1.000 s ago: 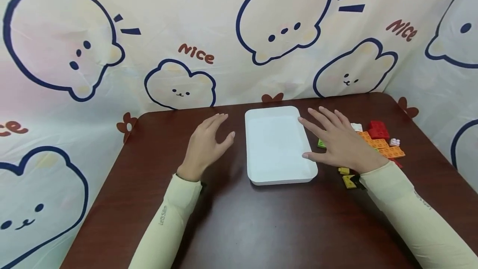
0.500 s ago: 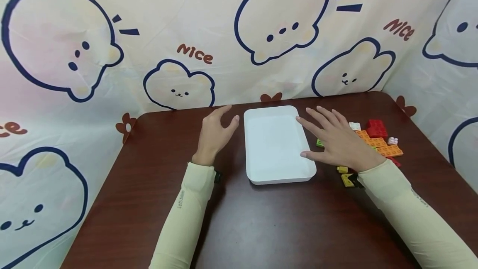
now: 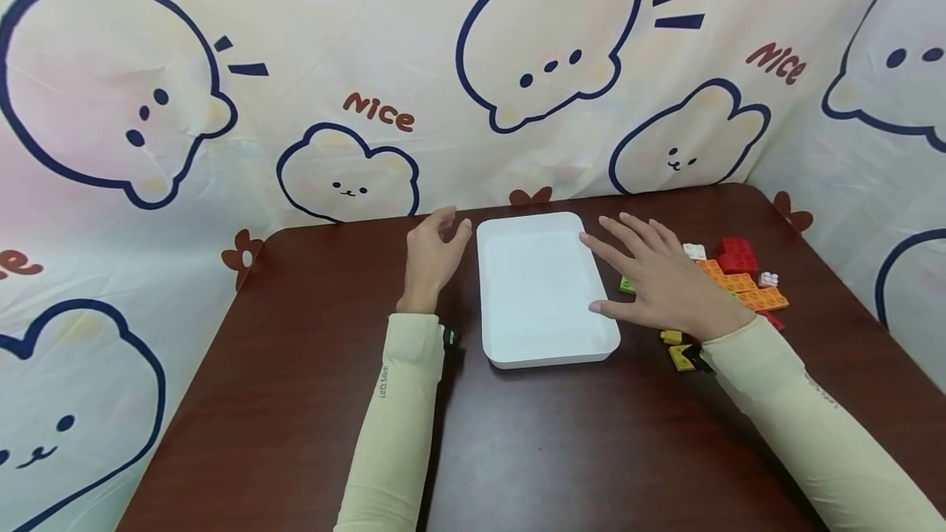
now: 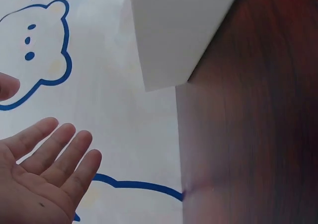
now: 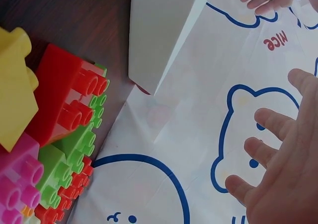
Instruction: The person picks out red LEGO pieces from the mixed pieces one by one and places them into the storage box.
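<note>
A white rectangular tray lies on the dark brown table, between the two hands. To its left, my left hand hovers beside the far part of the tray, apart from it. In the left wrist view the fingers of that hand are relaxed, holding nothing. Over the tray's right side spreads my right hand, its fingers extended and nothing in its grasp. Under and beyond it lies a pile of toy building blocks, with orange blocks and red blocks showing; the hand hides part of the pile.
At the near side of the pile are yellow blocks. The right wrist view also shows a pink block and green blocks. A patterned cloth hangs behind the table and on both sides.
My left hand has moved right and slightly away from me, closer to the tray. The right hand holds nearly the same place over the tray's right side. The view has shifted slightly.
</note>
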`<state>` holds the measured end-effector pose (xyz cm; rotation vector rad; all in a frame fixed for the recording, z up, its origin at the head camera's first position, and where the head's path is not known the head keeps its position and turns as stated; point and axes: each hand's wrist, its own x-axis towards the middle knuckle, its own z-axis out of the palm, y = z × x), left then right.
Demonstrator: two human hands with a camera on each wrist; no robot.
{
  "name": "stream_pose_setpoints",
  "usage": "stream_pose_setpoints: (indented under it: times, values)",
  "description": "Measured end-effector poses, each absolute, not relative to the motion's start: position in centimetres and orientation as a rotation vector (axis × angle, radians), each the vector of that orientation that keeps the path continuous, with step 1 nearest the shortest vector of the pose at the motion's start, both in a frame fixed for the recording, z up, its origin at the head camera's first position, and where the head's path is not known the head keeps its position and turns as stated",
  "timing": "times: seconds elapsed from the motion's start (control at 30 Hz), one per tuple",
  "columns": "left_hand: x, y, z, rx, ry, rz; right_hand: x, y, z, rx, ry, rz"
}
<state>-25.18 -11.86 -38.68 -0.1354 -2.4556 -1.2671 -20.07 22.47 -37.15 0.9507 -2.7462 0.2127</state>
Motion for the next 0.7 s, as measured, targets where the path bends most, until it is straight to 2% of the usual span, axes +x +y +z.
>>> stream_pose_setpoints:
  times: [0.43,0.7]
  values:
    - [-26.6,-10.7,-40.2,0.05,-2.666,-1.344,-20.3,22.5,-37.1,0.942,-2.746,0.192]
    - [-26.4,-10.6,-41.5,0.069,-2.782,-1.314,-20.1,22.4,-37.2,0.94,-2.765,0.205]
